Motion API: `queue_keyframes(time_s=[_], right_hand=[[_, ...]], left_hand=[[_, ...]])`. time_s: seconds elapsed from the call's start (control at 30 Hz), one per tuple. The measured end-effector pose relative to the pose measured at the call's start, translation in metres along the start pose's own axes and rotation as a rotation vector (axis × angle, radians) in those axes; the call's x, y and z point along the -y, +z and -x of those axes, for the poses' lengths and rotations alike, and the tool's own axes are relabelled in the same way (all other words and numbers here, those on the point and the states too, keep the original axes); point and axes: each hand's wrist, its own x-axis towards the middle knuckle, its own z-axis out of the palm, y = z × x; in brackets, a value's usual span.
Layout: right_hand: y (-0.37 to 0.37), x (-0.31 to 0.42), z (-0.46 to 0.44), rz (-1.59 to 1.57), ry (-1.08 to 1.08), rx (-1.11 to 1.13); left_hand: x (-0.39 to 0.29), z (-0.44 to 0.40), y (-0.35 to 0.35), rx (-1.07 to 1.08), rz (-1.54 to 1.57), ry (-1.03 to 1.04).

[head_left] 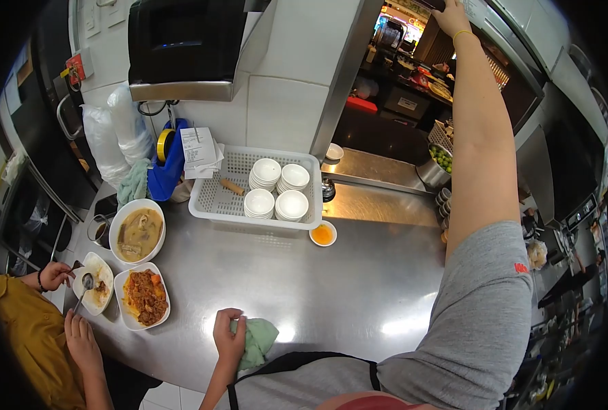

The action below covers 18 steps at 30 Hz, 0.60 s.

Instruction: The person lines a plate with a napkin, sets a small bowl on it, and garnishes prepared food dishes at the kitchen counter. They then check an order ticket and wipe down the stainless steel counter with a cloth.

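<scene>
My left hand [229,335] is closed on a light green cloth [257,342] at the near edge of the steel counter [358,287]. My right arm stretches far up beside the serving window. At the top edge of the view, my right hand [450,18] has its fingers bent around a dark thing that is mostly cut off, so I cannot make out what it is. A yellow band circles that wrist. Beyond the cloth, a small white bowl of orange sauce [323,234] stands by a grey plastic basket [208,198] holding stacks of small white bowls [292,205].
At the left, a person in a mustard top [27,342] has a spoon in a white dish [92,301]. Nearby stand a soup bowl [140,236] and a plate of food [145,297]. A blue tape holder [167,160] and paper slips [201,152] sit by the wall.
</scene>
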Motion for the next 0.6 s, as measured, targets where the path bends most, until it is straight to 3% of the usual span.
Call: queue_keyframes(time_s=[0.37, 0.5, 0.6], right_hand=[[-0.013, 0.011, 0.002, -0.008, 0.015, 0.138], [0.009, -0.008, -0.006, -0.092, 0.031, -0.018], [0.016, -0.009, -0.013, -0.024, 0.042, -0.008]], left_hand=[[-0.004, -0.001, -0.001, 0.009, -0.024, 0.006], [0.002, 0.000, 0.000, 0.000, -0.018, 0.022], [0.000, 0.000, 0.000, 0.005, -0.031, 0.020]])
